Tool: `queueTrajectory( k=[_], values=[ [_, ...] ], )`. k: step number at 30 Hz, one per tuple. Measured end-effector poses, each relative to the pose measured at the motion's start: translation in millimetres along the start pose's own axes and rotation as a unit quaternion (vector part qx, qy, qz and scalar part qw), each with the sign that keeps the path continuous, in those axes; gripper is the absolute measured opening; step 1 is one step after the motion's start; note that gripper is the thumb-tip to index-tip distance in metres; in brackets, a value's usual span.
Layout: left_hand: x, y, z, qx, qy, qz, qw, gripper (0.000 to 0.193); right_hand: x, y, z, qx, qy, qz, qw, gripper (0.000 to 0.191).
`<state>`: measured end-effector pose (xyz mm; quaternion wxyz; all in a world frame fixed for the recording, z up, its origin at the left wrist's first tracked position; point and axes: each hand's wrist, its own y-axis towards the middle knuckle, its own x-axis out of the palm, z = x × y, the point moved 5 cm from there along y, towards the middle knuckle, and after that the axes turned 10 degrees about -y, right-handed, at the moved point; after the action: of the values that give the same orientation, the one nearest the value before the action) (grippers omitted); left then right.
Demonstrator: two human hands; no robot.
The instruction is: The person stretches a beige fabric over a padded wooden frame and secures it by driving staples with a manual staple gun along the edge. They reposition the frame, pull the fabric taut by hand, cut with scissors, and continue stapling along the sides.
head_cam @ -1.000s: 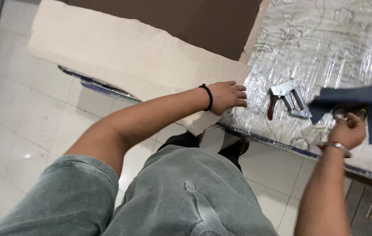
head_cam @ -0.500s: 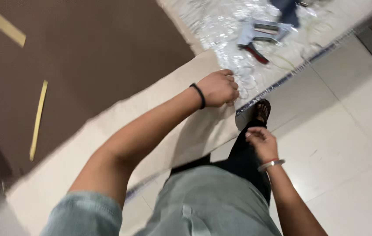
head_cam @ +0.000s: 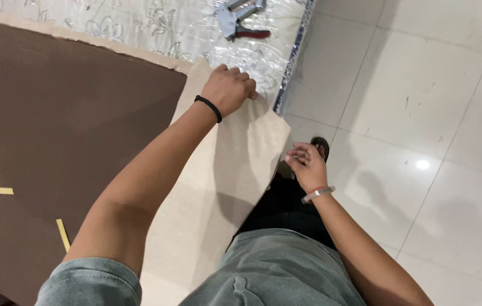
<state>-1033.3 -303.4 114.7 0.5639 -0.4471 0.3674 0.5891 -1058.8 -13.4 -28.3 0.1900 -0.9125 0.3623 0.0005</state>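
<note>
Evidently smoothing is underway: the left hand point(head_cam: 228, 89), fingers curled, presses the beige fabric sheet point(head_cam: 235, 164) on the plastic-covered floral table point(head_cam: 156, 25), while the right hand point(head_cam: 307, 166) pinches its hanging edge, needing an even pull.

Glossy white floor tiles point(head_cam: 422, 102) catch a bright lamp glare; a plastic-covered floral table point(head_cam: 161, 25) stands alongside.
</note>
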Motion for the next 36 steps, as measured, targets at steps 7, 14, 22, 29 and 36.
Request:
queueTrajectory(
  k=[7, 14, 22, 29, 36],
  values=[
    [40.7, -26.7, 88.1, 0.128, -0.060, 0.038, 0.989, 0.027, 22.6, -5.7, 7.9, 0.004, 0.045, 0.054, 0.997, 0.036],
    [86.9, -30.0, 88.6, 0.143, -0.094, -0.019, 0.985, 0.043, 26.6, -1.6, 20.6, -0.040, 0.057, 0.053, 0.996, 0.037],
    [91.8, -37.8, 89.0, 0.118, -0.079, 0.040, 0.989, 0.022, 27.6, 4.8, 25.2, -0.024, 0.080, 0.025, 0.996, 0.051],
    [71.2, -38.6, 111.6, 0.153, 0.003, 0.039, 0.988, 0.011, 8.4, -7.0, -17.4, -0.083, -0.066, 0.064, 0.992, 0.049],
    [78.5, -22.3, 117.0, 0.173, 0.069, -0.066, 0.980, 0.012, 6.5, -4.2, -25.1, -0.099, -0.098, 0.063, 0.988, 0.041]
  ],
)
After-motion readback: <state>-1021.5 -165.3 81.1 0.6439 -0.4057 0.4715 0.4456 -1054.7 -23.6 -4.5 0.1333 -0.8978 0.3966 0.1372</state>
